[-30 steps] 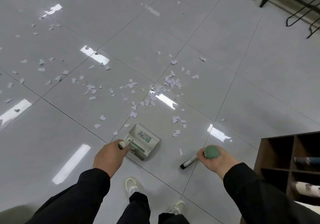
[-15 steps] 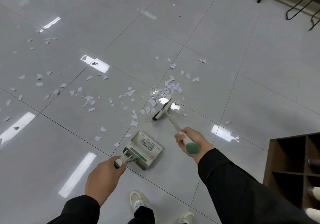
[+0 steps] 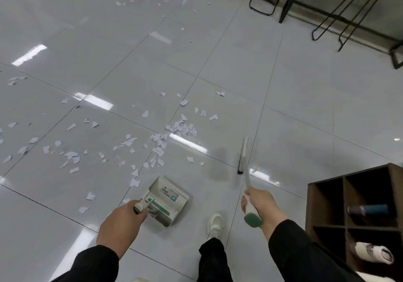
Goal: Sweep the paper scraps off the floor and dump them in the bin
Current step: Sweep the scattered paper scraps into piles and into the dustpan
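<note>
Underfoot, glossy tile floor [image 3: 283, 107] strewn with paper scraps [image 3: 181, 128]; left hand [image 3: 121, 227] grips dustpan [image 3: 166, 201], right hand [image 3: 260, 205] brush [image 3: 243, 157].

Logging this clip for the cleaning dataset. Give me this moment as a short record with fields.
left hand: left hand grips the dustpan handle
dustpan: dustpan low over the tile floor, no scraps visible inside
right hand: right hand grips the hand broom by its handle
broom head: blurred, right of the scraps
paper scraps: paper scraps scattered ahead and to the left, a denser pile ahead of the dustpan
bin: not identifiable
nearby: brown cubby shelf at right
</note>
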{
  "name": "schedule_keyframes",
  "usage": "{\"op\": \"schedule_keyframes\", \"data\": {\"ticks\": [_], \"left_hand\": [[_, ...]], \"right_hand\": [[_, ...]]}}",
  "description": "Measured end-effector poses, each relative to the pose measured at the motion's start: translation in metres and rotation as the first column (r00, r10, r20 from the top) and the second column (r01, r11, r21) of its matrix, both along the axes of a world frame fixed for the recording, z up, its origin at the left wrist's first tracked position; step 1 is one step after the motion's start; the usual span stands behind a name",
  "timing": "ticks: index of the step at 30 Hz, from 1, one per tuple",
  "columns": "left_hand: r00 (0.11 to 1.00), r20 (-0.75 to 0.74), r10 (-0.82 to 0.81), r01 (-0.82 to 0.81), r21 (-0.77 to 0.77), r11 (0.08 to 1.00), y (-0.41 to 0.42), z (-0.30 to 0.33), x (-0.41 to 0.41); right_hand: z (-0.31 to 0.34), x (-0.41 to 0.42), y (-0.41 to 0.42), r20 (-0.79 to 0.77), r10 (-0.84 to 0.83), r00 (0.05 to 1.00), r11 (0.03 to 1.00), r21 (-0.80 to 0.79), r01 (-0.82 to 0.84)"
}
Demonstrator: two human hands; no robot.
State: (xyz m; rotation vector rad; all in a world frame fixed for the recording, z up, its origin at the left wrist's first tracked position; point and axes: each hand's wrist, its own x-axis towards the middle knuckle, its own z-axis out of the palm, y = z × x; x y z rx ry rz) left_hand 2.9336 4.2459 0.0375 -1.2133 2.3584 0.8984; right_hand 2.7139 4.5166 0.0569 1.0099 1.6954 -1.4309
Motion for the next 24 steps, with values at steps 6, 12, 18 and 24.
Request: {"op": "schedule_keyframes", "data": {"ticks": [6,12,18,24], "left_hand": [[0.997,-0.009,0.078,-0.078,-0.001,0.997,0.044,-0.009,-0.080],[0.988,-0.029,0.152,-0.152,0.007,0.988,0.075,-0.018,-0.125],[0.963,-0.004,0.271,-0.271,0.001,0.963,0.086,-0.014,-0.131],[0.920,-0.006,0.393,-0.393,0.010,0.919,0.081,-0.012,-0.115]], "right_hand": [[-0.027,-0.114,0.079,-0.037,0.143,0.989,0.970,0.203,-0.133],[-0.058,-0.196,0.123,0.047,0.301,0.953,0.922,0.242,-0.303],[-0.072,-0.169,0.055,0.193,0.372,0.908,0.924,0.010,-0.381],[-0.064,-0.143,-0.050,0.174,0.500,0.848,0.866,-0.106,-0.489]]}}
